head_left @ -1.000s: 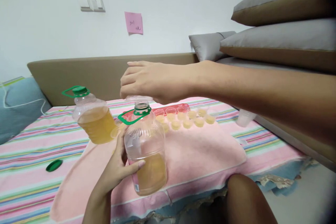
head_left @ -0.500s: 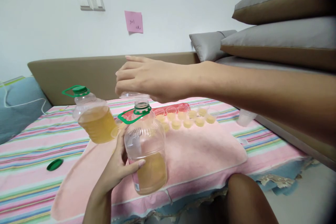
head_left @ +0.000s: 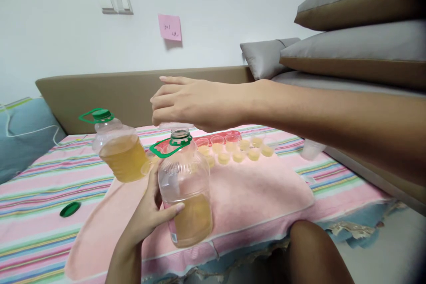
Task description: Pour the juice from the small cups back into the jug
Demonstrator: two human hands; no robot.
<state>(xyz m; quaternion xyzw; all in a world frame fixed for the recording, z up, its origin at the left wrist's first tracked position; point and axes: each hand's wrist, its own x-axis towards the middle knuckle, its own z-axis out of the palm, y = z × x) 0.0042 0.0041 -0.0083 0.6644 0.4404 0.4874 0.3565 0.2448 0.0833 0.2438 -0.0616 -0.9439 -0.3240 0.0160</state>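
Note:
My left hand [head_left: 155, 213] is wrapped round the side of a clear plastic bottle [head_left: 186, 177], thumb across its front. The bottle stands upright and uncapped, with yellow liquid in its lower part and a green ring handle [head_left: 162, 153] at its neck. Just above the bottle's mouth, my right hand [head_left: 189, 102] is closed with its back toward me. Under its fingers shows the rim of a clear plastic cup [head_left: 175, 126]; the rest of it is hidden. Several small clear cups [head_left: 238, 156] of yellow liquid stand in rows behind the bottle.
A second, capped bottle [head_left: 121, 153] with yellow liquid leans at the left. A green cap [head_left: 70, 209] lies on the striped sheet [head_left: 29, 230]. A pink towel [head_left: 259, 195] lies under the held bottle. An upturned clear cup [head_left: 312, 149] and grey cushions [head_left: 359, 46] are at the right.
My right hand has moved slightly down and to the right, with the cup closer over the bottle's mouth. My left hand and the bottle have hardly moved.

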